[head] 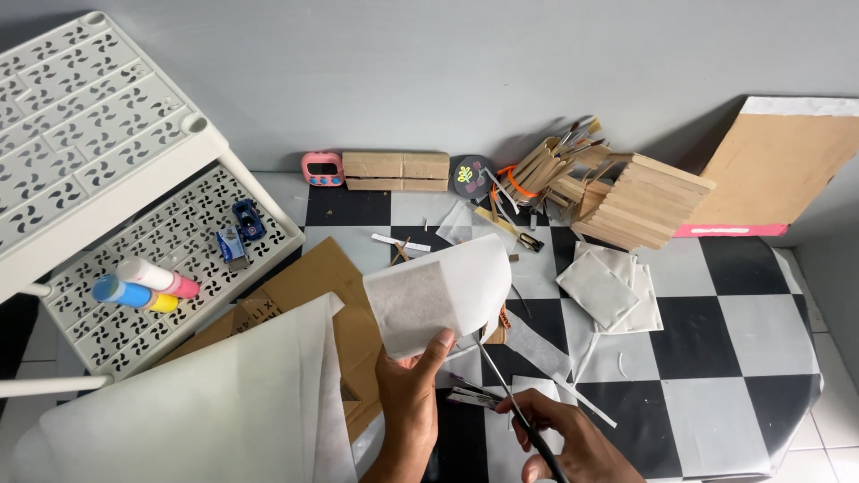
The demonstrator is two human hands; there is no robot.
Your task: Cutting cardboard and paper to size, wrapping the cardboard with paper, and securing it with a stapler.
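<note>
My left hand [412, 394] pinches the lower edge of a white translucent paper sheet [438, 291] and holds it up above the checkered table [716, 340]. My right hand [559, 438] grips scissors [501, 385] with black handles. The thin blades point up toward the sheet's lower right edge. A stack of cut white paper squares [613, 286] lies to the right of the sheet. Narrow paper strips [555, 358] lie on the table beside my right hand.
A large white sheet [224, 402] and brown cardboard [331, 295] lie at the lower left. A white shelf rack [107, 179] holds paint bottles [143, 284]. By the wall are a pink timer [322, 168], wooden sticks [396, 170], a stick-built box [640, 201] and a cardboard board [778, 165].
</note>
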